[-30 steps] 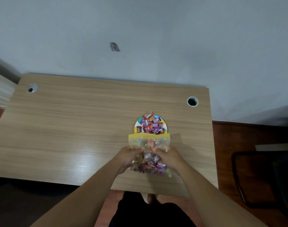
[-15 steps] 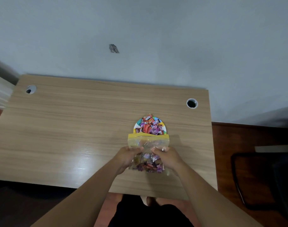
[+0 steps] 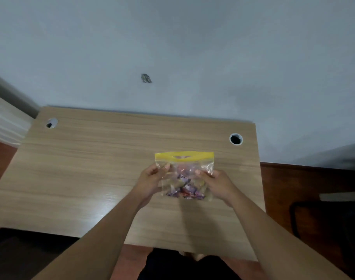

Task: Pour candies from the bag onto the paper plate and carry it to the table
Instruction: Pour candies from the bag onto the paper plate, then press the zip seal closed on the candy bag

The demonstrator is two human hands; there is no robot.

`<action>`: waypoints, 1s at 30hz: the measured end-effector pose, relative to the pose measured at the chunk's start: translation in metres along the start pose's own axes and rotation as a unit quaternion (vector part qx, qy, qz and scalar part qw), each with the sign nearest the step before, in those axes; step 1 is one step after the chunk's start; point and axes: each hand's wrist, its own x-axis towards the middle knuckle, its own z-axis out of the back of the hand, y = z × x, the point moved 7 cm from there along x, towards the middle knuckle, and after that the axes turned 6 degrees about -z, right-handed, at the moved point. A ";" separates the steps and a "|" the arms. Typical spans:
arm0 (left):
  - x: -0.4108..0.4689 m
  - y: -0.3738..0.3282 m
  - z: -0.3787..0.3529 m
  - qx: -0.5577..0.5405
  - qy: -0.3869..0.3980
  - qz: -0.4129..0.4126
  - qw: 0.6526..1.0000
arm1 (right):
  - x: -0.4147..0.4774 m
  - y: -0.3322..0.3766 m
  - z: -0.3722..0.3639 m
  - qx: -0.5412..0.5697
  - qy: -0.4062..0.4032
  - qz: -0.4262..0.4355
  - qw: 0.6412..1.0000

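Head view: I've got the bag (image 3: 184, 174) up over the right half of the table (image 3: 91, 168), yellow zip strip on top. Left hand (image 3: 150, 180) is clamped on its left edge, right hand (image 3: 217, 181) clamped on its right edge. Candies (image 3: 182, 188) sit bunched in the bag's lower part. Paper plate is hidden behind the bag, can't place it. Cable holes at the table's far left (image 3: 51, 123) and far right (image 3: 236, 139) corners.
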 end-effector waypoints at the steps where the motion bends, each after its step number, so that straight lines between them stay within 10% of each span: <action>1: 0.002 -0.012 0.001 0.007 -0.004 -0.012 1.000 | 0.001 0.012 0.005 -0.009 -0.004 0.017 1.000; 30: -0.066 -0.192 0.007 0.047 -0.095 -0.257 0.961 | -0.083 0.200 0.048 -0.033 0.101 0.173 0.979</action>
